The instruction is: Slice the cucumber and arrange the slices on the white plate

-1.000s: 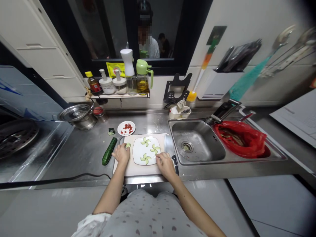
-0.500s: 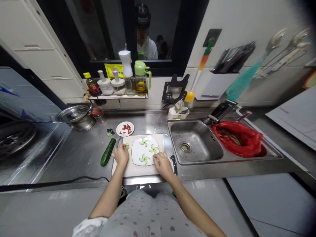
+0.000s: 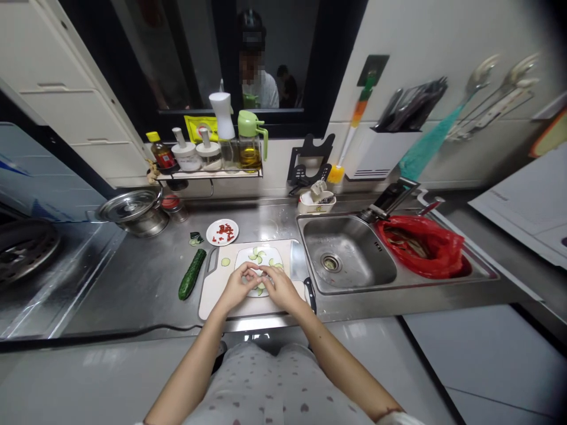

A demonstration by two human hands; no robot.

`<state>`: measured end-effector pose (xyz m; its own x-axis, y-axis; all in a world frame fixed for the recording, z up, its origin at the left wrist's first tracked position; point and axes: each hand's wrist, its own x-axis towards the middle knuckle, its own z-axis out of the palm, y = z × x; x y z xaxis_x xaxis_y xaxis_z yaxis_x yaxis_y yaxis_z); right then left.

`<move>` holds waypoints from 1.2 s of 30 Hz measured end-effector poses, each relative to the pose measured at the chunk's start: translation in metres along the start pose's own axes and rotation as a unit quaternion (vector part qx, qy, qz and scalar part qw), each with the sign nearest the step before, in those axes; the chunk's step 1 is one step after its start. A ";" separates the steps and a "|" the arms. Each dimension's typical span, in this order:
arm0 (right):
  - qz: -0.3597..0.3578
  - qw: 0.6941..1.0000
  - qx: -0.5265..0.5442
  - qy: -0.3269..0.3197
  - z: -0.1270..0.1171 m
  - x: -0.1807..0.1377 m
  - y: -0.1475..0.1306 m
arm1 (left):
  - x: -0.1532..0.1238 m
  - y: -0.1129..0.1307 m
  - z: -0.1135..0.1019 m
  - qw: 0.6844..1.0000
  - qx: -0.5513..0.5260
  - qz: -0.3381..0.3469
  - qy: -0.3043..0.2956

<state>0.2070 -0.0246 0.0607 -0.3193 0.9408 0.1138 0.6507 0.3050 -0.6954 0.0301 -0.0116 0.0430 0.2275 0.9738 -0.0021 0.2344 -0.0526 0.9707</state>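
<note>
My left hand point(image 3: 238, 285) and my right hand point(image 3: 278, 287) meet fingertip to fingertip over the near half of a white plate point(image 3: 261, 255) that lies on a white cutting board point(image 3: 211, 292). Cucumber slices point(image 3: 256, 254) are laid in small fans on the plate. Both hands have their fingers pinched together; what they pinch is too small to name. A single cucumber slice point(image 3: 225, 261) lies on the board left of the plate. A whole cucumber point(image 3: 192, 273) lies on the steel counter left of the board. A knife point(image 3: 300, 272) rests along the board's right edge.
A small dish of red bits point(image 3: 222, 231) sits behind the board. The sink point(image 3: 344, 252) is to the right, with a red bag point(image 3: 420, 244) beside it. A steel pot point(image 3: 132, 209) stands at the back left. A shelf of bottles point(image 3: 208, 154) hangs on the wall.
Both hands moved inward from the plate's sides and now meet over its near half. The left hand left the single slice on the board.
</note>
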 end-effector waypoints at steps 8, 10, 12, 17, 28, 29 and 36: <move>-0.003 0.999 0.030 -0.013 -0.004 -0.001 -0.004 | -0.006 0.007 0.007 0.999 0.026 -0.014 0.014; -0.005 0.999 0.032 -0.016 -0.003 -0.002 -0.005 | -0.008 0.008 0.007 1.000 0.016 -0.012 0.014; -0.006 0.999 0.033 -0.015 -0.002 -0.003 -0.005 | -0.009 0.009 0.008 1.000 0.006 -0.014 0.016; -0.028 0.999 0.033 -0.003 0.000 -0.002 -0.005 | -0.011 0.009 0.009 0.998 -0.039 -0.030 0.037; -0.247 0.952 -0.134 0.125 -0.017 0.006 -0.015 | -0.012 0.013 0.005 0.898 -0.323 -0.294 -0.051; -0.274 0.941 -0.155 0.121 -0.018 0.006 -0.014 | -0.012 0.014 0.006 0.881 -0.358 -0.303 -0.063; -0.370 0.898 -0.218 0.094 -0.024 0.003 -0.004 | -0.009 0.017 0.007 0.862 -0.418 -0.287 -0.029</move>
<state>0.2198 -0.0190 0.0810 -0.6796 0.4529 0.5771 0.5302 0.8469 -0.0404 0.0387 -0.0225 0.0579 0.3532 0.7718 -0.5288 -0.4320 0.6359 0.6396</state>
